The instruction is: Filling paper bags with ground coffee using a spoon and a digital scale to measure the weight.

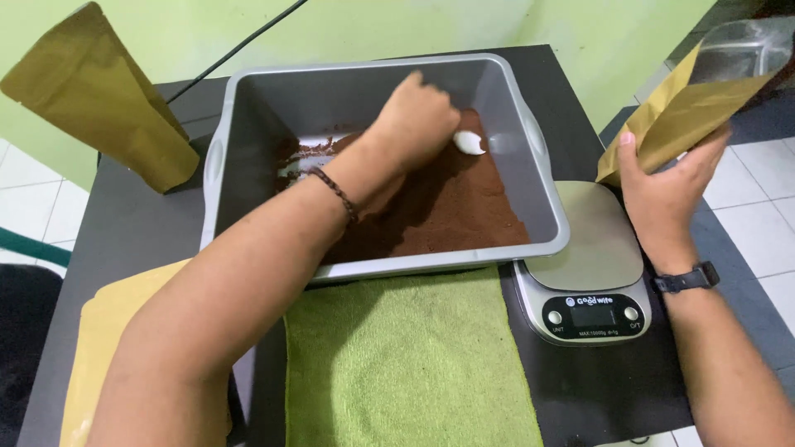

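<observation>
My left hand (416, 117) reaches into a grey plastic tub (542, 186) and grips a white scoop (469, 143) that rests on brown powder (451, 207) heaped in the tub's right half. A dark bead bracelet sits on that wrist. My right hand (667, 186), with a black watch on its wrist, holds a gold paper pouch (687, 116) with a clear window up in the air, to the right of the tub and above a digital kitchen scale (584, 273).
Another gold pouch (99, 99) stands at the far left of the black table (580, 389). A green towel (406, 356) lies in front of the tub, a yellow envelope (103, 331) at the near left. White floor tiles show on the right.
</observation>
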